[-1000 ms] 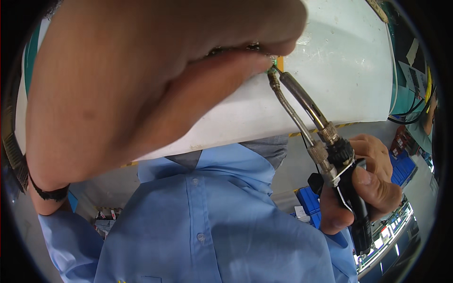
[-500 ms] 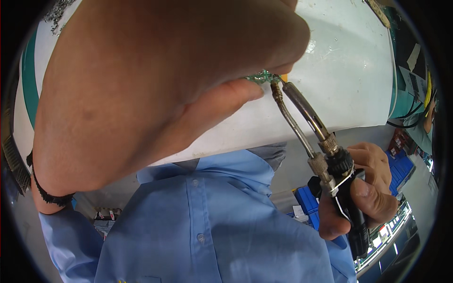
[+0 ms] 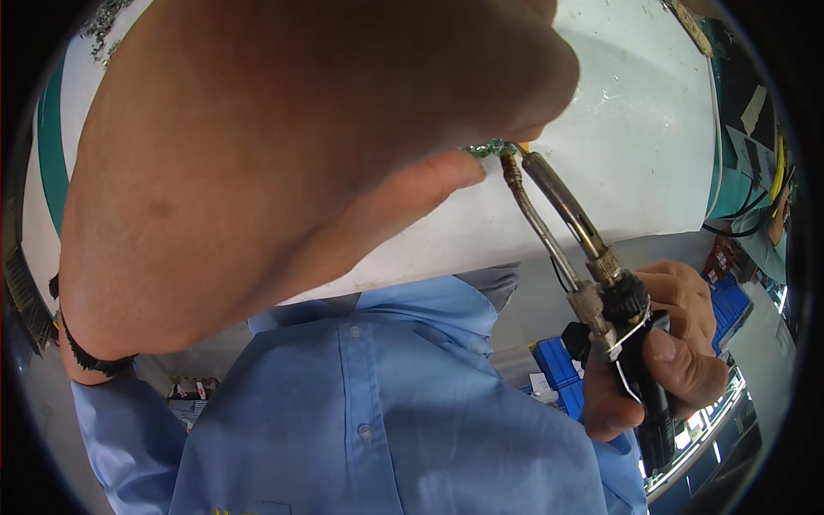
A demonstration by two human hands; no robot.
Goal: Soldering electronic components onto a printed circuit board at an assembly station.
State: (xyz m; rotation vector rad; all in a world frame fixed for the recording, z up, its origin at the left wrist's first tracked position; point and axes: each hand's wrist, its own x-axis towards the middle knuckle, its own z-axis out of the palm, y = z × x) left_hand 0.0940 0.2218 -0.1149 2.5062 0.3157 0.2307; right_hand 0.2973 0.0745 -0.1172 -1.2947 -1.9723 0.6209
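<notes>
My left hand (image 3: 429, 94) fills the upper left, closed with thumb and fingers on a small green circuit board (image 3: 487, 148). Only the board's edge shows below the fingers; the hand and forearm cover the rest. At the lower right, my right hand (image 3: 682, 352) wraps round the black handle of a soldering iron (image 3: 562, 206) with a thin metal solder-feed tube (image 3: 536, 219) alongside. Iron and tube point up and left. Their tips meet at the board's edge, where I cannot tell the exact contact.
A white work surface (image 3: 635, 163) lies under the hands, its near edge by my blue shirt. Metal scraps (image 3: 101, 30) are at the far left, a wooden-handled tool (image 3: 689, 30) at the far right. Black cables (image 3: 738, 227) hang off the right side. Blue bins (image 3: 558, 369) stand below.
My left hand and the circuit board have shifted slightly right, the board also a little nearer. The soldering iron has moved slightly right with them, its tip staying at the board.
</notes>
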